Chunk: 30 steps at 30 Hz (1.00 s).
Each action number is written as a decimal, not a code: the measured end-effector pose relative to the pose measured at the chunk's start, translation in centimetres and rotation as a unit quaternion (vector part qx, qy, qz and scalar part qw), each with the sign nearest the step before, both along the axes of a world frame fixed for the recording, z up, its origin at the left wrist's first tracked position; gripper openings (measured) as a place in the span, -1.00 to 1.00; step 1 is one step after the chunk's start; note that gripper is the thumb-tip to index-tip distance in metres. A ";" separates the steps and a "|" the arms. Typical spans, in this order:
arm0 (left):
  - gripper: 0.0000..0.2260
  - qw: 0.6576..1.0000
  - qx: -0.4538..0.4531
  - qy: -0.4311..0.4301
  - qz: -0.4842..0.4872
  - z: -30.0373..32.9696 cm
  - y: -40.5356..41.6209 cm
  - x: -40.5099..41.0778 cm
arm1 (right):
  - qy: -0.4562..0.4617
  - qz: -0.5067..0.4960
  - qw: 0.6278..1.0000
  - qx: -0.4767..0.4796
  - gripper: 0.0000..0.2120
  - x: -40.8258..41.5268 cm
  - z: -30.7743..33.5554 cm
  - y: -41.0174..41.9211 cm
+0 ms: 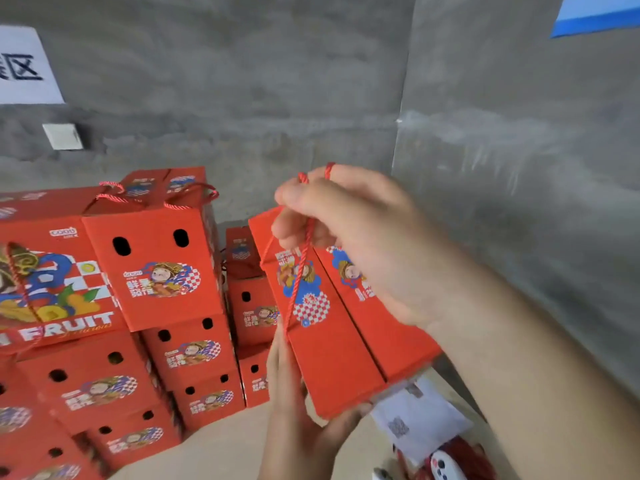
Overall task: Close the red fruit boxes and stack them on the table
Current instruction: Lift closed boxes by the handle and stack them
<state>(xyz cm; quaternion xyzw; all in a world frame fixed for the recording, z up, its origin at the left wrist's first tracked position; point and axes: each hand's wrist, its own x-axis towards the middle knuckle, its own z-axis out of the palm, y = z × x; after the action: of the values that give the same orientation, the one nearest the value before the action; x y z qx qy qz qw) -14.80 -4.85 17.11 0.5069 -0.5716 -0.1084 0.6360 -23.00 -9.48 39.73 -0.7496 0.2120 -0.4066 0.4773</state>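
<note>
Red fruit box (332, 344) with cartoon print, tilted at frame centre, right hand (353, 244) pinching its red cord handle (300, 271), left hand (294, 403) gripping its lower edge, stacked boxes (138, 306) lower left, grey wall (519, 202) close on the right

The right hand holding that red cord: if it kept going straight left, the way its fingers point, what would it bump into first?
Probably the top box of the red stack; the right hand, pinching the cord, points there. Depth is unclear.
</note>
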 end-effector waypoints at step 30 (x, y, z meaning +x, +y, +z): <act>-0.15 0.934 0.082 0.164 0.308 8.9 -19.9 13.3 | 0.107 -0.031 0.960 -0.255 -0.64 12.1 -7.2 -27.0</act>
<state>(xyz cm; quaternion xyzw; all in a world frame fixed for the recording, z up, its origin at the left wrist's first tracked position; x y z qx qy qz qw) -1.55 -24.75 26.03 0.6836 -0.2641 -0.0354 0.6795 -10.95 -36.51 32.56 -0.8788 0.1743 -0.3790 0.2316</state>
